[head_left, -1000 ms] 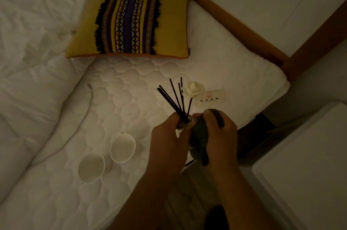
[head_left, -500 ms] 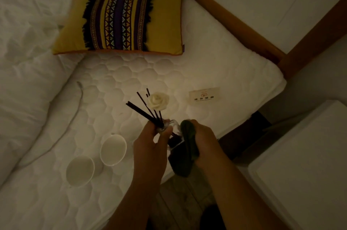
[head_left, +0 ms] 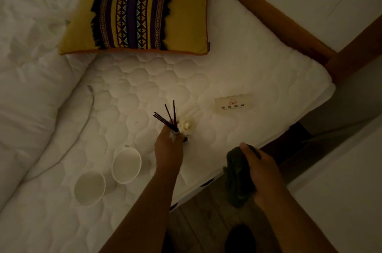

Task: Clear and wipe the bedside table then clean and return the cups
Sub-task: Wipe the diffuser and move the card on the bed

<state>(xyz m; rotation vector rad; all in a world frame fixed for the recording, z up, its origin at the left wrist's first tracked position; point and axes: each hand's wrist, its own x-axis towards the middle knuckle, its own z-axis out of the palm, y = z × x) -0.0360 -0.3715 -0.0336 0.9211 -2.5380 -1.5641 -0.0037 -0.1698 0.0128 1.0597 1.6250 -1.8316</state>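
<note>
My left hand [head_left: 169,149] grips a small glass reed diffuser [head_left: 175,127] with dark sticks and a white flower, holding it low over the white mattress [head_left: 144,79]. My right hand [head_left: 261,172] is closed on a dark green cloth [head_left: 235,178] near the bed's edge, apart from the diffuser. Two white cups [head_left: 126,165] [head_left: 90,187] stand side by side on the mattress, left of my left arm. The white bedside table [head_left: 341,190] is at the right.
A small white sign card [head_left: 233,104] lies on the mattress right of the diffuser. A yellow striped cushion [head_left: 140,9] sits at the bed's head by the wooden frame [head_left: 268,17]. A white duvet [head_left: 31,67] and a thin cable [head_left: 82,128] lie on the left.
My left hand has carried the diffuser forward and down toward the mattress. My right hand with the cloth has come off the diffuser and drawn back to the right.
</note>
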